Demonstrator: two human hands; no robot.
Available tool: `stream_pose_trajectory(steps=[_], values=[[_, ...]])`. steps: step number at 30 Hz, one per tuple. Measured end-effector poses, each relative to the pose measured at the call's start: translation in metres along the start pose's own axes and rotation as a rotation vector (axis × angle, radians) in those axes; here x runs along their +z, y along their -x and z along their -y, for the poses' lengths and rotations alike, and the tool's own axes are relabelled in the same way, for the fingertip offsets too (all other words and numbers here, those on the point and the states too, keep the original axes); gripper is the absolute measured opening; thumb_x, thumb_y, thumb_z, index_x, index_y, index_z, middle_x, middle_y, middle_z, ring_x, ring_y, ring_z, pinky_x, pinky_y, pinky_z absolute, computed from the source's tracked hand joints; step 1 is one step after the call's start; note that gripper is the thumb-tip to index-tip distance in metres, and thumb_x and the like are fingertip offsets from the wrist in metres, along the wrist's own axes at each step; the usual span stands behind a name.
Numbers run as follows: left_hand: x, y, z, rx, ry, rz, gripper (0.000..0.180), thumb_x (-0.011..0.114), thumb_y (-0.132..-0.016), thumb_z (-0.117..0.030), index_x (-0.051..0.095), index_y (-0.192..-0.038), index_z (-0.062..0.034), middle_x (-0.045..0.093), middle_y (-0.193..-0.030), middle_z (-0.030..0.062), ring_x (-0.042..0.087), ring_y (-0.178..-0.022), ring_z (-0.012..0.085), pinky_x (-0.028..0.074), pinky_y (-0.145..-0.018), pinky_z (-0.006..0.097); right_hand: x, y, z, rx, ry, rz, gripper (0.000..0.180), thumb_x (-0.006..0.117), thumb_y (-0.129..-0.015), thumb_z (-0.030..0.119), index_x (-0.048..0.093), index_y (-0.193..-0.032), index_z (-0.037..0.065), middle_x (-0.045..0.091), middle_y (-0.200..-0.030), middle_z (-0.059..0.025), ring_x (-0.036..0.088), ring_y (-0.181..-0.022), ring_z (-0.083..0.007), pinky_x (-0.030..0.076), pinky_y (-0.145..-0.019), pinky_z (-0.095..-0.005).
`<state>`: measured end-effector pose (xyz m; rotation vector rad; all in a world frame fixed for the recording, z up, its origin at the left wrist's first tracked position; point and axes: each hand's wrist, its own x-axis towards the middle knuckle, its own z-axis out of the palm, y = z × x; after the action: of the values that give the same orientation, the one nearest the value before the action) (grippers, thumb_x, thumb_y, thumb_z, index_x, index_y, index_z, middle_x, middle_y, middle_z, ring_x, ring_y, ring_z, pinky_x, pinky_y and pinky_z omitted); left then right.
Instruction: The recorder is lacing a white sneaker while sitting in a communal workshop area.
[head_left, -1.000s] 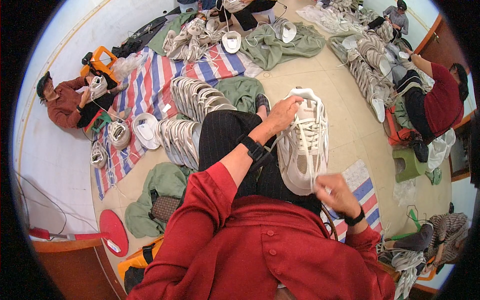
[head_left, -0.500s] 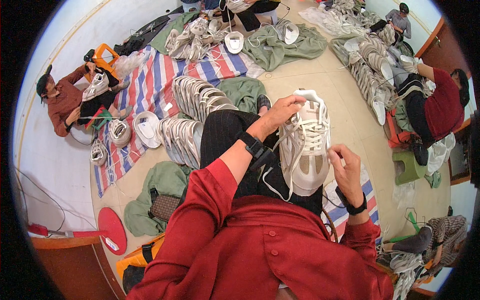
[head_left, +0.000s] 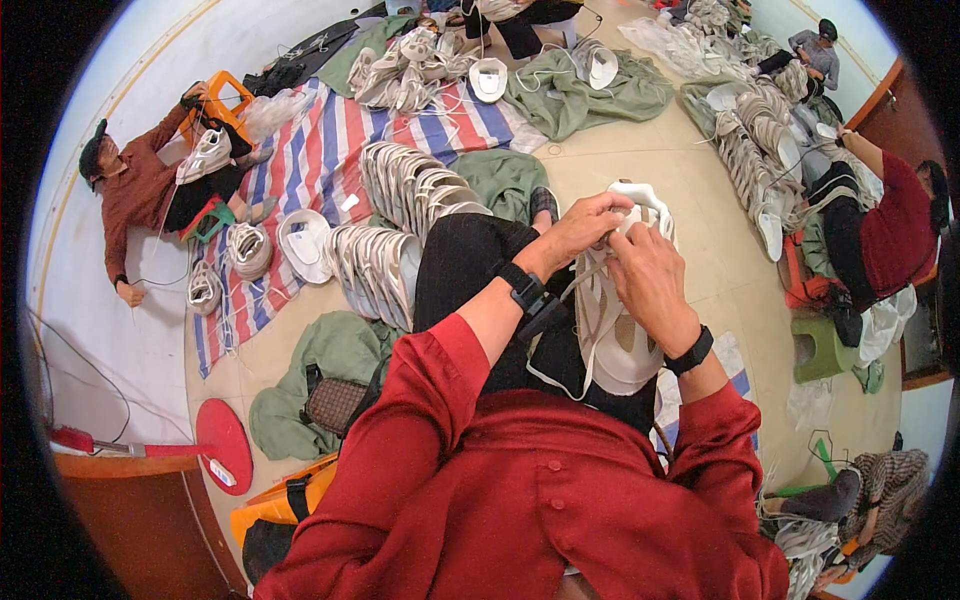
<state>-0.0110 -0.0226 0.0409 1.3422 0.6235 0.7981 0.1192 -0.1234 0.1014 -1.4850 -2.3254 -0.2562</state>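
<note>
Right of centre in the frame, a cream lace-up sneaker (head_left: 630, 360) lies on my lap, toe toward the lower edge. My left hand (head_left: 592, 228) grips its upper end near the collar. My right hand (head_left: 650, 275) is bent over the lacing with its fingertips bunched beside the left ones; I cannot tell whether they pinch anything, since my 2 hands hide most of the eyelets and the tongue. A loose shoelace (head_left: 588, 370) loops down along the sneaker's left side. Left of centre, a packed row of pale shoes (head_left: 370, 270) runs up to my dark trouser leg (head_left: 470, 260). At the top edge, 1 co-worker (head_left: 522, 35) is cut off, and at lower right a figure in a patterned garment (head_left: 893, 490) blurs into the dark rim.
</note>
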Motion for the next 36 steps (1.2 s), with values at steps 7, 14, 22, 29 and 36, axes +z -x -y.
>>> stream_pose_trajectory(steps=[7, 14, 22, 29, 36], values=[[0.001, 0.004, -0.008, -0.027, -0.077, 0.022, 0.034, 0.050, -0.091, -0.014, 0.058, -0.122, -0.0018, 0.059, -0.110, 0.0034, 0.053, -0.097, 0.0119, 0.043, -0.085, 0.025, -0.003, 0.001, -0.016, -0.167, 0.028, 0.057, 0.014, 0.062, -0.078, 0.009, 0.057, -0.091, 0.007, 0.053, -0.087, -0.0113, 0.057, -0.085, -0.0290, 0.046, -0.069, -0.0407], [0.001, 0.001, -0.004, 0.020, -0.100, -0.016, 0.035, 0.052, -0.091, -0.016, 0.058, -0.122, -0.0027, 0.060, -0.101, 0.0013, 0.053, -0.086, 0.0094, 0.044, -0.076, 0.023, 0.011, -0.007, -0.048, 0.204, -0.691, -0.032, 0.008, 0.059, -0.088, 0.012, 0.057, -0.088, 0.004, 0.060, -0.075, -0.0047, 0.059, -0.065, -0.0195, 0.046, -0.057, -0.0320], [0.002, 0.003, -0.007, -0.031, -0.081, -0.007, 0.035, 0.054, -0.090, -0.018, 0.059, -0.122, -0.0036, 0.056, -0.090, -0.0018, 0.048, -0.077, 0.0076, 0.040, -0.067, 0.022, -0.005, -0.017, -0.083, 0.596, -1.397, -0.257, 0.011, 0.055, -0.094, 0.013, 0.057, -0.086, 0.007, 0.056, -0.074, 0.0015, 0.051, -0.062, -0.0065, 0.042, -0.058, -0.0212], [-0.001, 0.003, -0.005, 0.015, -0.099, -0.013, 0.033, 0.053, -0.091, -0.018, 0.060, -0.121, -0.0044, 0.057, -0.091, -0.0022, 0.048, -0.077, 0.0071, 0.040, -0.066, 0.022, -0.014, -0.003, -0.038, 0.067, -0.619, -0.036, 0.029, 0.059, -0.077, -0.002, 0.059, -0.104, 0.008, 0.057, -0.107, -0.0092, 0.061, -0.088, -0.0267, 0.050, -0.072, -0.0339], [0.000, 0.004, -0.005, -0.028, -0.004, 0.004, 0.032, 0.052, -0.092, -0.015, 0.058, -0.121, -0.0014, 0.061, -0.110, 0.0026, 0.054, -0.097, 0.0098, 0.044, -0.084, 0.024, 0.001, -0.007, -0.026, -0.137, -0.219, 0.090, 0.023, 0.060, -0.077, 0.000, 0.060, -0.098, 0.008, 0.057, -0.108, -0.0097, 0.061, -0.090, -0.0310, 0.051, -0.073, -0.0412]])
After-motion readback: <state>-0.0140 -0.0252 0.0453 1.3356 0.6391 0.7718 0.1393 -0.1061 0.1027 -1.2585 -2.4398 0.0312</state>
